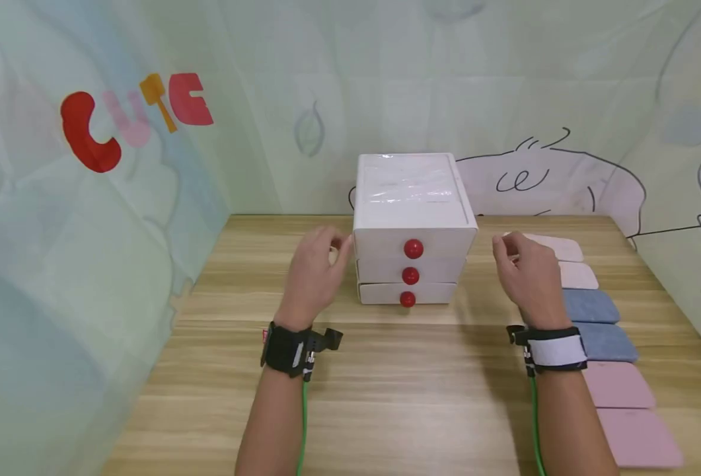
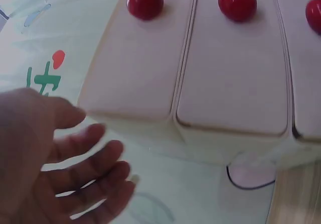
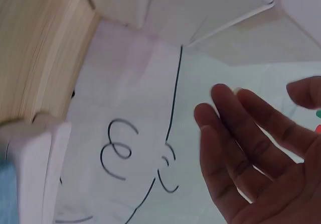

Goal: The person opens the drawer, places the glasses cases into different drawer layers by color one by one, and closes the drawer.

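Observation:
A small white drawer box (image 1: pixel 415 244) stands at the back middle of the wooden table, its three drawers pushed in. Each drawer front carries a round red knob, such as the top knob (image 1: pixel 413 248). My left hand (image 1: pixel 317 271) is beside the box's left side, fingertips close to its top front corner. In the left wrist view, that hand's fingers (image 2: pixel 95 169) are loosely bent with nothing in them. To the box's right, apart from it, hovers my right hand (image 1: pixel 528 277). Its fingers (image 3: pixel 235 133) curve loosely and hold nothing in the right wrist view.
Flat rounded pieces lie in a column along the table's right side: white pieces (image 1: pixel 579 275) at the back, blue pieces (image 1: pixel 608 342) in the middle, pink pieces (image 1: pixel 638 436) in front. A printed backdrop (image 1: pixel 279 119) closes off the back and both sides.

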Motion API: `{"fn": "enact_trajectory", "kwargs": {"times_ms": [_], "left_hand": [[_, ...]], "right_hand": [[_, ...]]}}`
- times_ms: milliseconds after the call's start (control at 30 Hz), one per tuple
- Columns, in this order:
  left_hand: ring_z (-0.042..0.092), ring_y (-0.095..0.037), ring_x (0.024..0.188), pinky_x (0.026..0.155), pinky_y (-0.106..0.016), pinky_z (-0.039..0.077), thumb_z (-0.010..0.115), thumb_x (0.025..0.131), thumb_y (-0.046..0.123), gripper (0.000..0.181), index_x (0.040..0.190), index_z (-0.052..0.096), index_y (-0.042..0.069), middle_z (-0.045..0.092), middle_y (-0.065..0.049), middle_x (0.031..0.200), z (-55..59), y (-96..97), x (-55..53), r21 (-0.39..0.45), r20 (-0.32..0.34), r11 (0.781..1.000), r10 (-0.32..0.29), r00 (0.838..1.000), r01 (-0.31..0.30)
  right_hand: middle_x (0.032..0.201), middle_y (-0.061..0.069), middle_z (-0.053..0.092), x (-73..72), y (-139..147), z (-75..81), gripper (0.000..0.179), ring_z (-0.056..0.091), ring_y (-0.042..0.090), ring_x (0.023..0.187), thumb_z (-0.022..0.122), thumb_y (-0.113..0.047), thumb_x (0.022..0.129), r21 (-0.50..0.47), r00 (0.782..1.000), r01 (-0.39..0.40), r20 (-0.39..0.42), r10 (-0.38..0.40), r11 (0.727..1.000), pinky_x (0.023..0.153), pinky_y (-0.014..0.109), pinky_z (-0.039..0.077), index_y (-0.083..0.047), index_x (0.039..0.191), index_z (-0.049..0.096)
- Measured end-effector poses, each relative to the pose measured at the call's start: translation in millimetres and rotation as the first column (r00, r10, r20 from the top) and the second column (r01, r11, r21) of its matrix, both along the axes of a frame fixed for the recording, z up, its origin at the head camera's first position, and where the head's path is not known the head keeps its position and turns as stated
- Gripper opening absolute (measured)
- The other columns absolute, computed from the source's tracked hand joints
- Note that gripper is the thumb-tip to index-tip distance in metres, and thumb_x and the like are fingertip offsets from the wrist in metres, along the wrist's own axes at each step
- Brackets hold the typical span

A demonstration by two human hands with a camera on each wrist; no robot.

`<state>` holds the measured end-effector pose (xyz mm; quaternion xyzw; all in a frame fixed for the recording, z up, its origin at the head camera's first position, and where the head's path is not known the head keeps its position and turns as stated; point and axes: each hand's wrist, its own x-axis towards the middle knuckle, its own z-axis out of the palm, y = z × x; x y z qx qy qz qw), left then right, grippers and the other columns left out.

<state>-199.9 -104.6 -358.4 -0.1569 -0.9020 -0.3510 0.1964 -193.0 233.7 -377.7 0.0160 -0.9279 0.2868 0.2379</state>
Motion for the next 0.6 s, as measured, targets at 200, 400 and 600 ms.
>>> {"fn": "enact_trajectory", "kwargs": {"times_ms": [200, 400, 600], "left_hand": [[0.062, -0.029, 0.102, 0.089, -0.039, 0.055, 0.056, 0.105, 0.021, 0.021, 0.114, 0.059, 0.002, 0.060, -0.012, 0.113, -1.9, 16.0, -1.4, 0.092, -0.111, 0.996, 0.000, 0.994, 0.010], [0.061, -0.026, 0.108, 0.090, -0.036, 0.057, 0.057, 0.104, 0.016, 0.027, 0.128, 0.056, 0.005, 0.052, -0.012, 0.128, -3.6, 28.3, -1.3, 0.083, -0.150, 0.996, -0.020, 0.988, 0.033], [0.060, -0.022, 0.107, 0.087, -0.033, 0.056, 0.061, 0.101, 0.012, 0.028, 0.129, 0.062, 0.006, 0.053, -0.011, 0.129, -3.4, 32.3, 0.0, 0.057, -0.187, 0.998, -0.022, 0.982, 0.033]], "right_hand": [[0.078, 0.017, 0.068, 2.5, -18.8, 0.4, 0.036, 0.061, 0.029, 0.069, 0.052, -0.032, 0.105, -0.079, 0.997, 0.017, -0.078, -0.023, 0.997, 0.063, 0.035, 0.042, -0.001, 0.098, 0.069], [0.068, 0.014, 0.061, 4.4, -40.6, -2.7, 0.033, 0.053, 0.025, 0.062, 0.054, -0.025, 0.104, -0.174, 0.982, 0.055, -0.167, -0.085, 0.983, 0.060, 0.030, 0.036, -0.002, 0.082, 0.063], [0.067, 0.010, 0.068, 8.5, -70.5, -6.2, 0.037, 0.059, 0.019, 0.057, 0.055, -0.032, 0.104, -0.273, 0.986, -0.064, -0.166, 0.019, 0.960, 0.053, 0.023, 0.040, -0.005, 0.083, 0.069]]}}
